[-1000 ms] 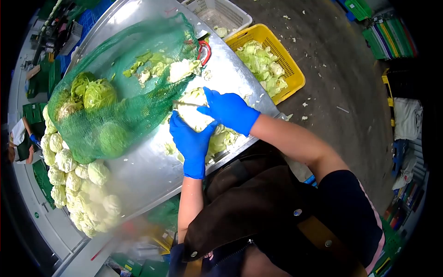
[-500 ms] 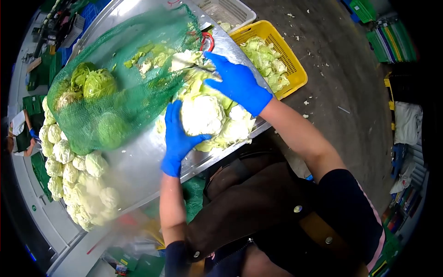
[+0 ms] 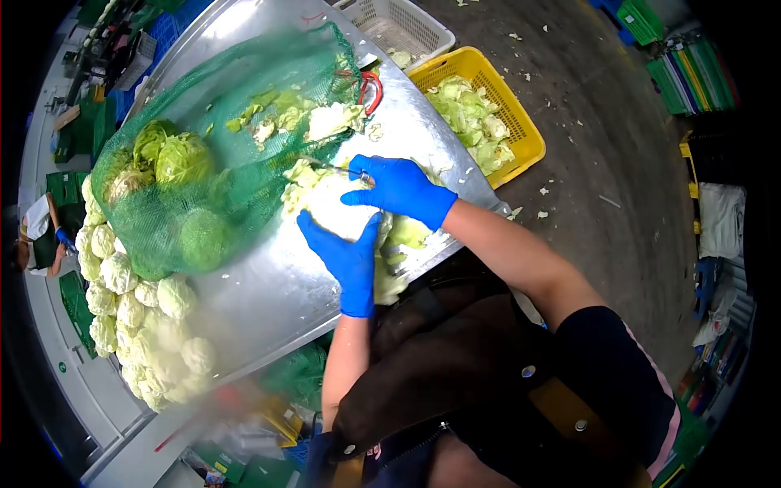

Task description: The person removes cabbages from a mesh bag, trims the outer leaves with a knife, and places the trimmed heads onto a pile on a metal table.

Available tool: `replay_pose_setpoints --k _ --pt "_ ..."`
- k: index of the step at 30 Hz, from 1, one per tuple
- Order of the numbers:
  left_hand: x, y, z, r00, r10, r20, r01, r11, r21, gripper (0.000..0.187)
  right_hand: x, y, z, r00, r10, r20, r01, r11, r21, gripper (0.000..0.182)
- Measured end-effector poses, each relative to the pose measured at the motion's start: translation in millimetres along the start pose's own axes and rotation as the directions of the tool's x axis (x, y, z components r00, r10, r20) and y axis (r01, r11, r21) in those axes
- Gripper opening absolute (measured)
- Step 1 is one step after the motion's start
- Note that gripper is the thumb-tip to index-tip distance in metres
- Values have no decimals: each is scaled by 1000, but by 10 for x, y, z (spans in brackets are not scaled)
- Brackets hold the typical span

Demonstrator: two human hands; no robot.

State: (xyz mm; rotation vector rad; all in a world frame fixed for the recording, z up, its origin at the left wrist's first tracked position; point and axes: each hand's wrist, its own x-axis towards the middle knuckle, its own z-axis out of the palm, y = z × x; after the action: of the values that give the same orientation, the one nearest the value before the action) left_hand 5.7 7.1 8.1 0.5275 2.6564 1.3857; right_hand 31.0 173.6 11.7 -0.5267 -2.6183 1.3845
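A pale, peeled cabbage (image 3: 338, 210) sits on the metal table, with loose outer leaves (image 3: 407, 234) around and under it. My left hand (image 3: 346, 259), in a blue glove, grips its near side, thumb and fingers apart around it. In my right hand (image 3: 403, 191), also gloved in blue, is a small knife (image 3: 340, 170); its blade points left along the cabbage's far side. The right fingers also reach over the cabbage. Part of the knife's handle is hidden by the glove.
A green mesh bag (image 3: 244, 175) with cabbages inside lies on the metal table (image 3: 260, 313). Several peeled cabbages (image 3: 118, 272) are piled at the left. A yellow crate (image 3: 521, 134) of leaves and a white crate (image 3: 431, 37) stand beyond the table edge. Another person (image 3: 41, 224) is at far left.
My left hand has moved right, and my right hand has come down and left over the cabbage. The cabbage has turned or shifted slightly left, and leaves beside it have moved.
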Motion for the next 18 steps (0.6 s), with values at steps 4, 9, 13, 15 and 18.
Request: replay_pose_setpoints --k 4,9,13,15,18 --pt "402 -54 -66 994 6 108 -15 997 78 111 212 114 -59 988 134 79 -149 962 227 51" --pt "609 -50 -105 935 119 334 -157 983 92 110 61 452 7 979 193 59 -200 966 163 57" --pt "583 143 -217 834 237 498 -415 865 283 120 -343 283 -285 982 122 147 -133 989 69 54" --pt "361 260 -222 915 63 398 -223 902 370 130 -429 213 -338 976 141 164 -148 989 30 57" --pt "123 300 -70 964 25 266 -154 865 477 130 -402 115 -263 994 77 71 -77 997 -10 57"
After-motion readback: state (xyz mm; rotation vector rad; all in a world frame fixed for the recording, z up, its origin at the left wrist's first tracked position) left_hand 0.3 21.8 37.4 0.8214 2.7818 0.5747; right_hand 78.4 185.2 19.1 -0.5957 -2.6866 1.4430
